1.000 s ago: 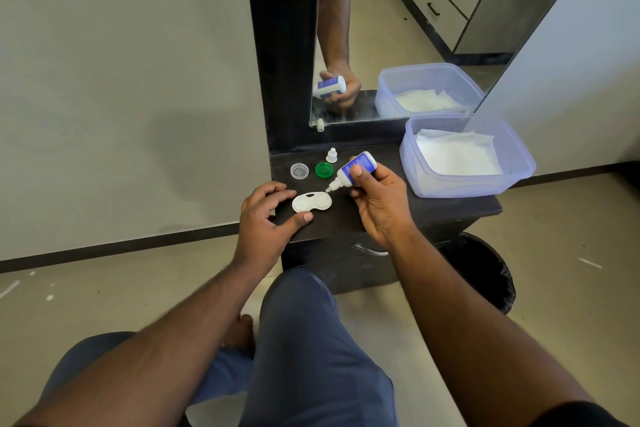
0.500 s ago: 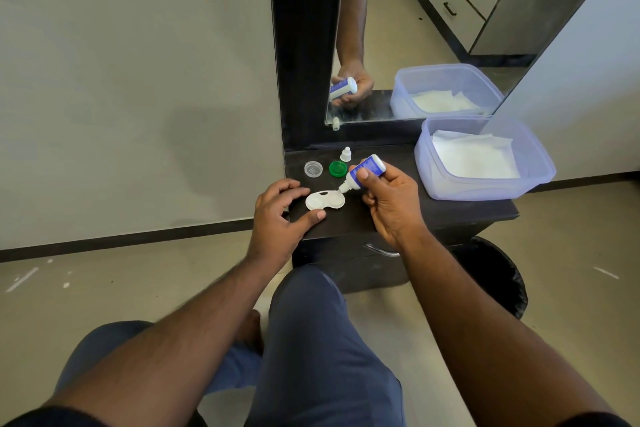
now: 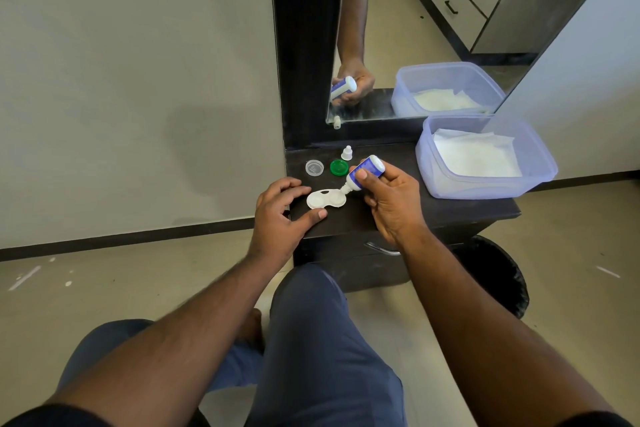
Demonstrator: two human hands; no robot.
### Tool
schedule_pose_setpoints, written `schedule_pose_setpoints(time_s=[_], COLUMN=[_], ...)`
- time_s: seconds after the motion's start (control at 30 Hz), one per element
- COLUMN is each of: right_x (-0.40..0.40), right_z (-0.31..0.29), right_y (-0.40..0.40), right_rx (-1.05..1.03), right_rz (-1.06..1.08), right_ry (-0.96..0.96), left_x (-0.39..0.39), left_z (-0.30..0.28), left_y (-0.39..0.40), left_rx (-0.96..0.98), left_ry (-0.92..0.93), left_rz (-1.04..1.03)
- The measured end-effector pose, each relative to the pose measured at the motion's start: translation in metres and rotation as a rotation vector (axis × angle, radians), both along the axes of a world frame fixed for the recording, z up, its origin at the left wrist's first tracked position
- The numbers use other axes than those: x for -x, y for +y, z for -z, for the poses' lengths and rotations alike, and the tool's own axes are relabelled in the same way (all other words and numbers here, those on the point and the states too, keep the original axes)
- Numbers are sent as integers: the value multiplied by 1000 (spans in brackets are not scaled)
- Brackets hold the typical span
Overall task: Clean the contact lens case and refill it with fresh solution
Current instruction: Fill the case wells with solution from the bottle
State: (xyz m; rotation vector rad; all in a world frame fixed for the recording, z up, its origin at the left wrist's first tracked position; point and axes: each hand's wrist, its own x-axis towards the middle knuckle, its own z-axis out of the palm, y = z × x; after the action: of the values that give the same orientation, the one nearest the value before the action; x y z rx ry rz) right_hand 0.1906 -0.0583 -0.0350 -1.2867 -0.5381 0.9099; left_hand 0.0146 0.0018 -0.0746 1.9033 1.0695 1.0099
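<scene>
1. Head view: the contact lens case (image 3: 326, 200) lies flat near the front left of the dark shelf (image 3: 450, 210), its long axis running left to right, both wells uncapped.
2. My left hand (image 3: 277, 218) brackets its left end, fingertip and thumb touching the rim, not gripping.
3. My right hand (image 3: 388, 198) pinches the solution bottle (image 3: 363, 175), tilted nozzle-down at the right well.
4. The right hand is nearer that well; I judge the left well needs a short shift leftward.
</scene>
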Motion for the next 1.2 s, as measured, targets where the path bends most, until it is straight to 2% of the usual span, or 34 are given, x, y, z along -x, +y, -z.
schedule_pose_setpoints(time_s=[0.3, 0.6, 1.0, 1.2], right_x=[0, -3, -2, -1], right_z=[-1, -6, -3, -2], right_y=[1, 0, -2, -1], right_rx=[-26, -114, -28, -52], right_rz=[-11, 56, 0, -11], right_ry=[22, 203, 54, 52], left_x=[0, 0, 0, -2], left_z=[0, -2, 1, 1], left_y=[0, -1, 1, 1], left_rx=[3, 16, 6, 4], left_ry=[13, 8, 22, 10], left_rz=[3, 7, 4, 1])
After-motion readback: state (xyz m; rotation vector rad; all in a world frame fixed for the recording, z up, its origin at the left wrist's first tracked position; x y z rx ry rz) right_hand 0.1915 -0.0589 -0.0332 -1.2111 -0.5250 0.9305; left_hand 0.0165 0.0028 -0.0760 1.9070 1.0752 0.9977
